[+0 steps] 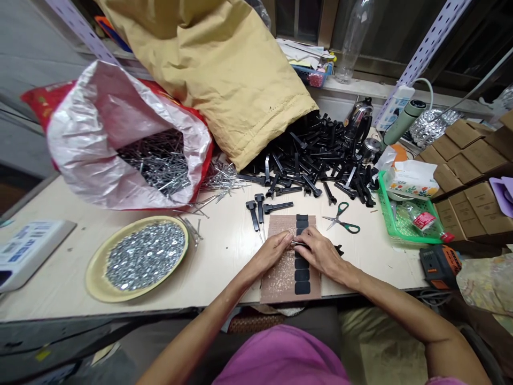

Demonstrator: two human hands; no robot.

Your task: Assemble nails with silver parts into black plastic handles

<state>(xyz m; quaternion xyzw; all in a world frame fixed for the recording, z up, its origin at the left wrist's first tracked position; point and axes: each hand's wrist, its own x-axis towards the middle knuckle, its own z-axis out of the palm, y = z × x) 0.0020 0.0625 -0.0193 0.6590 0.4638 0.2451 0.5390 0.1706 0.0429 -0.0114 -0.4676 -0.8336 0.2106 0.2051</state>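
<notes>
My left hand (273, 250) and my right hand (318, 251) meet over a brown board (280, 278) at the table's front edge. Both hands pinch a thin metal pin (300, 244) between their fingertips. A black plastic piece (339, 249) pokes out from under my right hand. A column of black pads (302, 275) runs down the board. Three loose black T-shaped pieces (260, 207) lie just beyond the board.
A yellow plate (100, 283) of small silver parts sits at the left. A red-and-white bag (104, 117) holds metal pins. A tan sack (240, 80) spills black pieces (320, 155). Green scissors (343, 220), a green basket (387, 224) and cardboard boxes (476, 198) are at the right.
</notes>
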